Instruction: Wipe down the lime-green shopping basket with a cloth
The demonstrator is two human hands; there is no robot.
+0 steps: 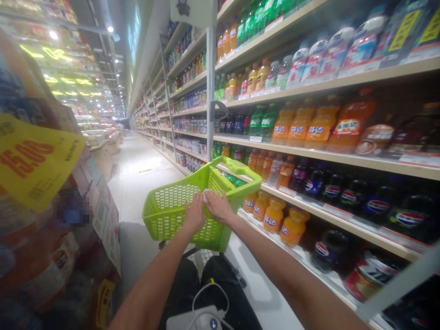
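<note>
A lime-green plastic shopping cart (pixel 178 224) with perforated sides stands side-on in front of me in the aisle. My left hand (pixel 195 213) is closed on the upper rim of its near side. Just to the right, my right hand (pixel 219 207) presses a small crumpled white wipe (pixel 206 196) against the same rim, its fingers bent over it. The two hands nearly touch at the wipe. The cart's raised handle end (pixel 240 169) points right, beside the shelves. Part of the wipe is hidden under my right hand.
Shelves (pixel 309 156) of soda bottles run along the right, close to the cart. A stacked display with a yellow price sign (pixel 34 160) crowds the left. Tiled floor (pixel 137 165) stretches down the aisle. A white device with a cable (pixel 192 318) hangs at my front.
</note>
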